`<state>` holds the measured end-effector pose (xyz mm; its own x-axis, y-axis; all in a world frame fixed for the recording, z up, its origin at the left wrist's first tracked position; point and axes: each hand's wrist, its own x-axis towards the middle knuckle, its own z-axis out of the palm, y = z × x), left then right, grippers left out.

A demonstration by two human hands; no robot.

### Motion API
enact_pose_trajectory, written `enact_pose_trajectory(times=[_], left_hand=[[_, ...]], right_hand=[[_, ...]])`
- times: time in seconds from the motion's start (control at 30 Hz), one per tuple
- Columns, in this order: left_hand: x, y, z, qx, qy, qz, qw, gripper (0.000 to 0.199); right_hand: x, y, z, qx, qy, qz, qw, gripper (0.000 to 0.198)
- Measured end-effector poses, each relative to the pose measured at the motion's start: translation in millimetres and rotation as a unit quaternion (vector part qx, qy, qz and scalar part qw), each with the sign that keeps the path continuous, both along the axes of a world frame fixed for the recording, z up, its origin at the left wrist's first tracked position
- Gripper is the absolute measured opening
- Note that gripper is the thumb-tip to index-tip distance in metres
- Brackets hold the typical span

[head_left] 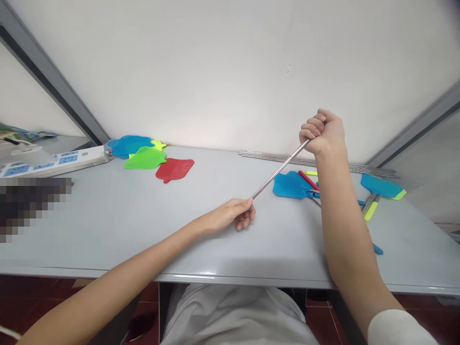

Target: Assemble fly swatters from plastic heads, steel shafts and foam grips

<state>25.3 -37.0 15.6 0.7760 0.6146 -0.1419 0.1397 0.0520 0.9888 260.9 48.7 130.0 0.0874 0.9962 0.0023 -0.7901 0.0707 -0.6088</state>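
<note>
A thin metal rod (280,169) slants upward from left to right above the grey table. My right hand (326,135) is closed in a fist around its raised upper end. Low over the tabletop, my left hand (240,214) pinches the lower end between thumb and fingers. Close to my right forearm lies a blue fly swatter head (292,185), beside a red handle tube (308,180) and other parts half hidden behind the arm. Further right is another blue swatter head (381,186) with a yellow-green edge, near a yellow-green tube (371,211).
Several metal rods (373,170) lie along the wall behind my right arm. To the left are a red swatter head (175,169), a green swatter head (145,158) and blue swatter heads (125,145). A white power strip (81,161) stands beyond them. The table's front edge (230,279) runs before me.
</note>
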Motion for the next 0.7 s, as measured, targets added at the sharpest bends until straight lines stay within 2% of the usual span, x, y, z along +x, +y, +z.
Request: enact_pose_trajectory(times=[0.57,0.7], left_hand=[[0.1,-1.1,1.4,0.003,0.016,-0.002,1.0,0.045],[-0.3,-0.7,0.3,0.007,0.019,-0.006,1.0,0.045]], right_hand=[[2.6,3.7,-4.5,0.029,-0.077,-0.008,0.997,0.033],[2.8,4.1,-5.0,0.03,-0.069,-0.01,0.997,0.032]])
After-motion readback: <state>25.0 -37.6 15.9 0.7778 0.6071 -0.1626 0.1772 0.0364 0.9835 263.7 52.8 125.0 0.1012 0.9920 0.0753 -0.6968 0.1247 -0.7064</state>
